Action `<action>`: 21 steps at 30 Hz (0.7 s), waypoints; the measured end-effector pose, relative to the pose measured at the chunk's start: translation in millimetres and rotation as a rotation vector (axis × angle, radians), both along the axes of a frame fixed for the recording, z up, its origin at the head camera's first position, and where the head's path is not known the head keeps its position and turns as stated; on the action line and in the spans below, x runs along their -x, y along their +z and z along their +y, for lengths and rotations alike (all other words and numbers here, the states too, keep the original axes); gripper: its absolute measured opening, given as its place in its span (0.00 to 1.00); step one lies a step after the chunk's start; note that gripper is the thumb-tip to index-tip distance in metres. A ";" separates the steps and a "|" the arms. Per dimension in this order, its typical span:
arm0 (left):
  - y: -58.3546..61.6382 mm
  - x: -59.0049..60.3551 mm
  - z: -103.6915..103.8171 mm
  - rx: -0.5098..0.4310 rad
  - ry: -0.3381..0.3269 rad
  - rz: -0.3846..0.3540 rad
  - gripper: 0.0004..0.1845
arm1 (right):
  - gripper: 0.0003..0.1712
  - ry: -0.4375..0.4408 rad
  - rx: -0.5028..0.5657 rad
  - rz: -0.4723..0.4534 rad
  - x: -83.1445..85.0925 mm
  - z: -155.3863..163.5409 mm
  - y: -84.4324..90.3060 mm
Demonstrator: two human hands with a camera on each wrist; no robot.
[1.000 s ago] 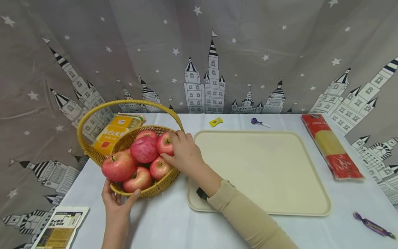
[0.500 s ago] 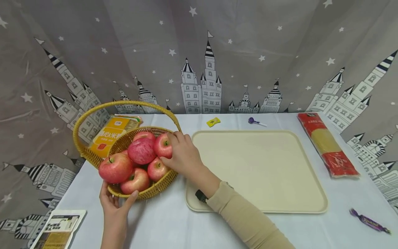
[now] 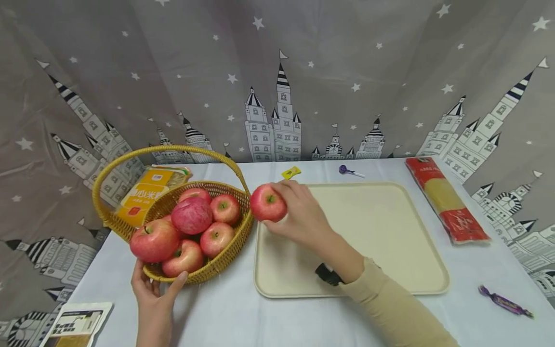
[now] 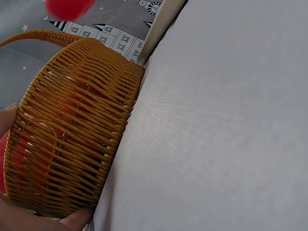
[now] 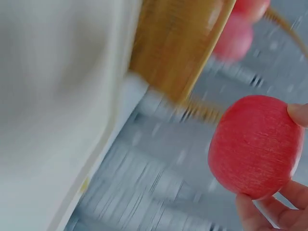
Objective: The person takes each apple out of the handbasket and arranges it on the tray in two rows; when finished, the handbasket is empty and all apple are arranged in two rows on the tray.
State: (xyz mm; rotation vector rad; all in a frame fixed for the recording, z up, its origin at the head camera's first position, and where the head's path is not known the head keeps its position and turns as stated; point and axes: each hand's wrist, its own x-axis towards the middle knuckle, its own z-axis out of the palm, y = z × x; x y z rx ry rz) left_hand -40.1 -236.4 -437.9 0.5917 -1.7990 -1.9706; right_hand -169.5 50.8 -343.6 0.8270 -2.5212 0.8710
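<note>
One apple (image 3: 268,203) is gripped in the right hand (image 3: 303,217) over the tray's (image 3: 390,270) left edge, so setting it down looks next, while the left hand (image 3: 151,289) cups the basket (image 3: 225,255).

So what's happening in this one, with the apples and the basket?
A person is handling apples at a table. The right hand grips a red apple in the air, between the wicker basket and the left end of the cream tray. The left hand holds the basket's near rim. Six apples are visible in the basket; nothing lies on the tray.
</note>
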 end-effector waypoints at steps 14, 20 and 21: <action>2.8 0.7 -5.2 -0.001 0.007 -0.070 0.54 | 0.41 -0.478 -0.071 -0.256 68.5 217.8 -51.2; 0.6 2.7 -1.6 -0.011 0.008 -0.054 0.54 | 0.43 -0.520 -0.094 -0.335 73.7 241.0 -65.6; 0.0 3.0 -0.8 -0.014 0.007 -0.047 0.53 | 0.44 -0.524 -0.103 -0.344 73.8 241.8 -65.6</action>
